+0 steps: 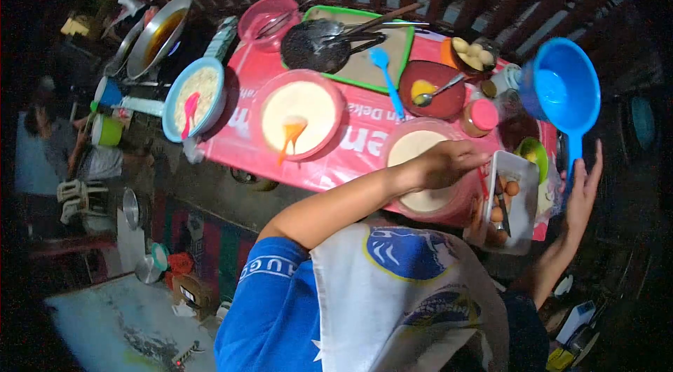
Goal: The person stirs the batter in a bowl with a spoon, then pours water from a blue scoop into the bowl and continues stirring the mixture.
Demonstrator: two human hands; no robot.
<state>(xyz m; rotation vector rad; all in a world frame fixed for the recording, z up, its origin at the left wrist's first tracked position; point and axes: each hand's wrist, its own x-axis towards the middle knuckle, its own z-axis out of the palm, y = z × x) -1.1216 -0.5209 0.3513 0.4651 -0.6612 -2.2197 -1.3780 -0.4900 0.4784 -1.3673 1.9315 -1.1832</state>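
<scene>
My left hand (pixel 452 164) reaches over a pink bowl of pale batter (pixel 415 142). Its fingers are stretched out and nothing shows in them. At the right, my right hand (pixel 583 197) holds the handle of a blue water dipper (pixel 561 84), whose round cup opens toward me at the table's far right corner. Between my hands stands a white tray (pixel 522 232) with several brown eggs (pixel 512 188) and a dark-handled utensil in it. A jar with a pink lid (pixel 481 116) is just beyond my left hand. Near the dipper handle sits a small green bowl (pixel 534 157).
Farther left are a pink bowl of batter (pixel 312 109) with an orange spatula and a light-blue dipper of pale food (pixel 203 81). Behind lie a green-rimmed tray (pixel 378 70), a blue spoon (pixel 387 77) and a dish with yolk (pixel 445 77). A wok (pixel 158 35) stands far left.
</scene>
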